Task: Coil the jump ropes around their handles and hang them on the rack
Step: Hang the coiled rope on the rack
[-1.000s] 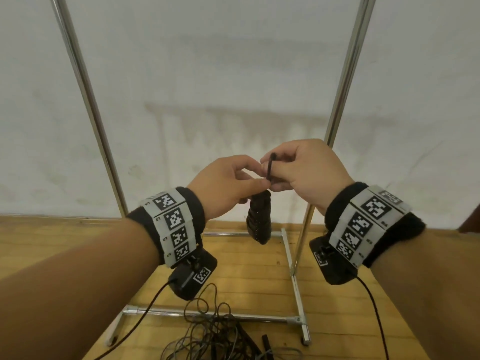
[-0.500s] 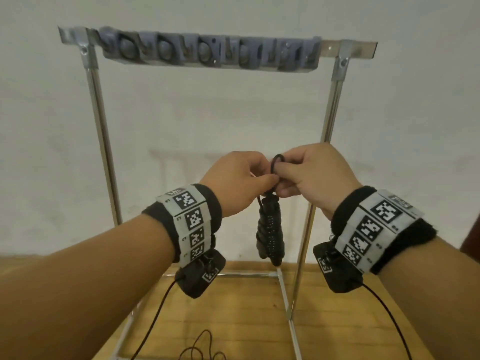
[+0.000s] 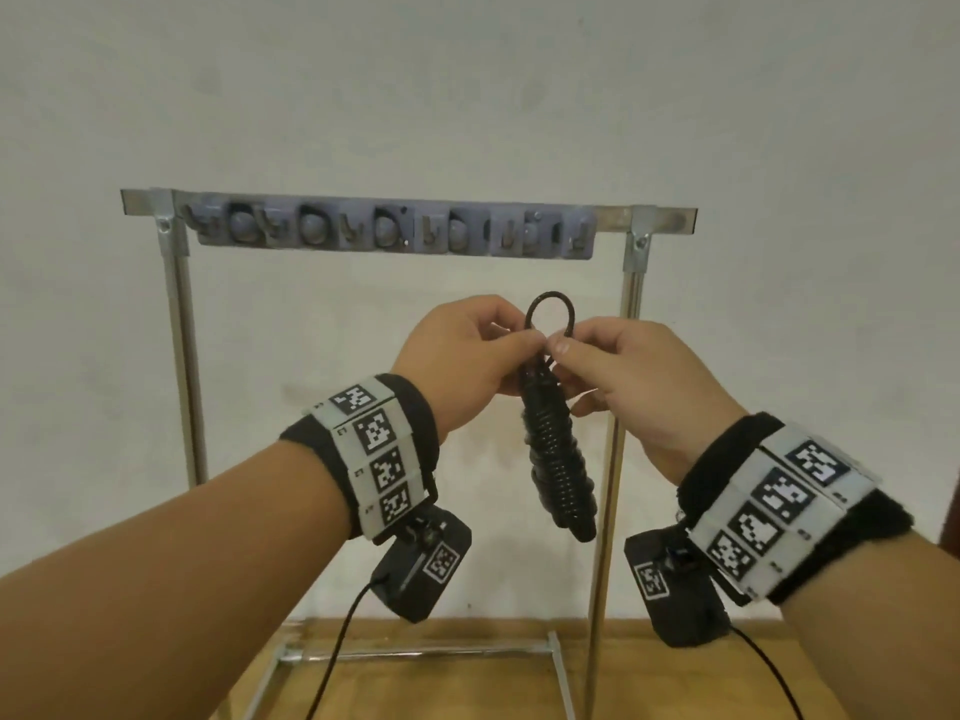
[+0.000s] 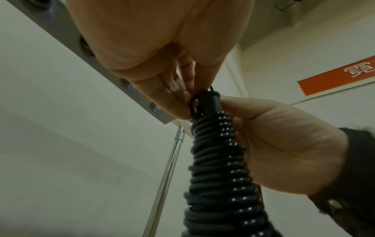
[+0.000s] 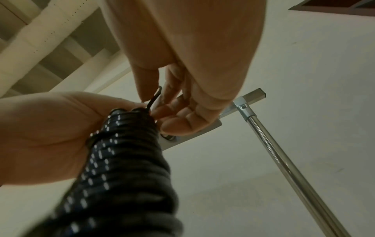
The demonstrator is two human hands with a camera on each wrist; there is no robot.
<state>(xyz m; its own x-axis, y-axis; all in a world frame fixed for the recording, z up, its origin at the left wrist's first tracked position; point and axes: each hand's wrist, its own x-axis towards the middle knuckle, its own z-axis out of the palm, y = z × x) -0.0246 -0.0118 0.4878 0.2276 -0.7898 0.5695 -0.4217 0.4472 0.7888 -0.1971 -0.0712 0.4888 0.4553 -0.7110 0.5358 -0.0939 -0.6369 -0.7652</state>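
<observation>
Both hands, left hand (image 3: 470, 356) and right hand (image 3: 631, 374), pinch the top of the coiled jump rope (image 3: 558, 459), holding its loop (image 3: 549, 317) open below the rack (image 3: 395, 231). Coiling looks finished; next, lift the loop onto a hook.

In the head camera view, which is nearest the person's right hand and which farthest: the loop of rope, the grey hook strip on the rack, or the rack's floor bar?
From the right hand:
1. Loop of rope, pinched at its fingertips, just up and left.
2. Grey hook strip, above, across the rack's top.
3. Floor bar, far below, at the rack's base.
</observation>
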